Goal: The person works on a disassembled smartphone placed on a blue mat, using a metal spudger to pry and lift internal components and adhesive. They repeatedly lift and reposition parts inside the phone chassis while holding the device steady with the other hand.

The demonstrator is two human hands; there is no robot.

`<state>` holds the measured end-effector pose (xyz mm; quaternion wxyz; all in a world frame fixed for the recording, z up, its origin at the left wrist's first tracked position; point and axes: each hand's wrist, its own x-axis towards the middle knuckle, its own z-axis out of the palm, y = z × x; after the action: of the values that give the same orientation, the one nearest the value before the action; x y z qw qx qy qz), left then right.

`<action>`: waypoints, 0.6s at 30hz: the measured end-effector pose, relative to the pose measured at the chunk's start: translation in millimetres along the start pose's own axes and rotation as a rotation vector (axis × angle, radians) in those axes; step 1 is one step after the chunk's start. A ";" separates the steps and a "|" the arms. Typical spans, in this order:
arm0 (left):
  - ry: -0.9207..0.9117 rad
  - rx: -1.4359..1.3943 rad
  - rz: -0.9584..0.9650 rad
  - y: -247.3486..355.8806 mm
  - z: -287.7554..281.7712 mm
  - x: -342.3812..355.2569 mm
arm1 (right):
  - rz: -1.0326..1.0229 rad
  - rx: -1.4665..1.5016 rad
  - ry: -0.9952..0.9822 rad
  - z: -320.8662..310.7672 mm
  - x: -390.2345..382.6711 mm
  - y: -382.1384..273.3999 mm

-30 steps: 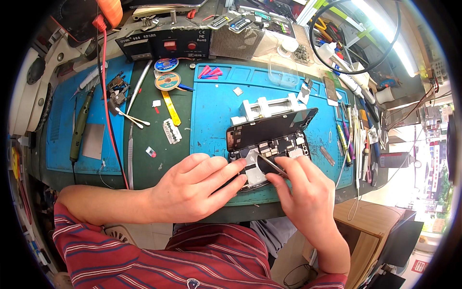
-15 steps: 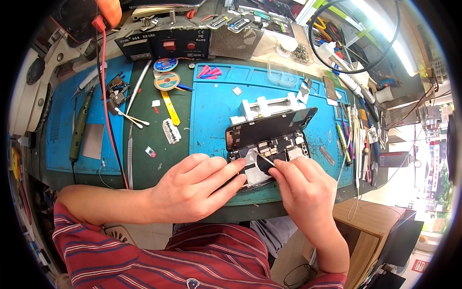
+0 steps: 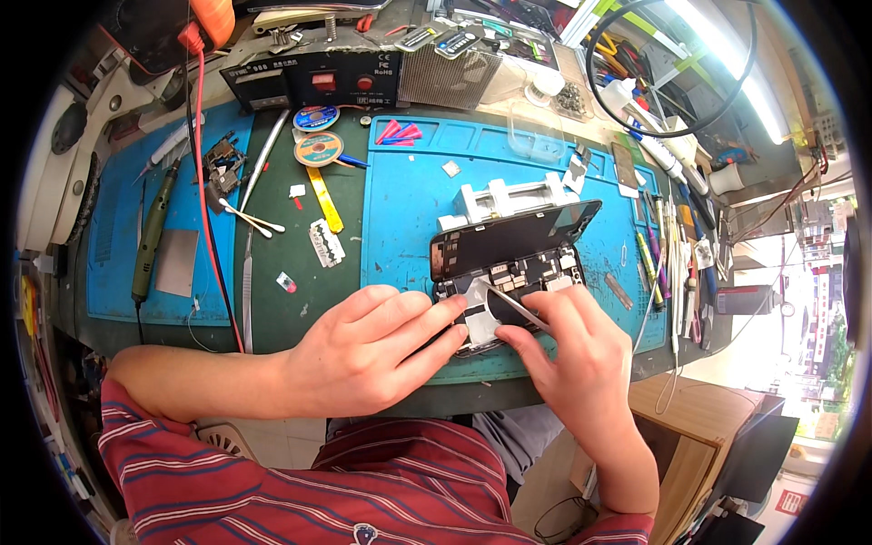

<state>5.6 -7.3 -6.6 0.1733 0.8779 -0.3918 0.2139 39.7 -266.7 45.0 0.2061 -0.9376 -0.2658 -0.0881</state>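
An opened smartphone lies in front of me, its dark screen tilted up against a silver metal holder. My left hand grips the phone's left edge with its fingertips. Beside those fingertips a whitish translucent piece shows over the inside of the phone; whether they touch it is unclear. In my right hand, a slim pair of tweezers slants between thumb and fingers, its tip reaching toward that piece. A pale silvery part sits in the phone's near left area.
The phone rests on a blue mat. To its left are a razor blade, cotton swabs, wire spools and a green pen-shaped tool. A black power unit stands behind; several hand tools line the right side.
My right thumb and fingers have spread a little, and the tweezers now slant down to the right, showing more of their length. My left hand has stayed nearly still.
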 end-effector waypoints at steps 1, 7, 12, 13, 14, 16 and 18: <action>0.000 0.000 -0.001 0.1 -0.1 -0.3 | 0.055 0.076 -0.005 1.3 -1.0 -0.2; 0.003 0.002 0.003 0.1 0.0 0.0 | -0.141 -0.090 0.020 1.3 -1.4 8.8; 0.000 0.004 0.003 -0.1 0.4 -0.4 | -0.013 0.064 -0.006 2.4 -2.6 4.3; -0.001 0.004 0.004 -0.1 0.3 -0.3 | -0.048 0.054 0.001 3.6 -3.7 6.8; 0.005 0.004 0.005 0.2 -0.3 0.5 | -0.082 0.014 0.020 5.2 -4.0 7.9; 0.018 0.002 0.011 0.4 -1.4 3.6 | -0.148 -0.066 0.059 7.1 -4.2 9.8; 0.017 -0.002 0.009 0.9 -1.4 3.5 | -0.137 -0.074 0.020 5.8 -4.9 9.9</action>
<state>6.7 -9.4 -3.5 0.1765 0.8740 -0.3946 0.2218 41.1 -274.2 35.0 0.1675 -0.9233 -0.3237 -0.1213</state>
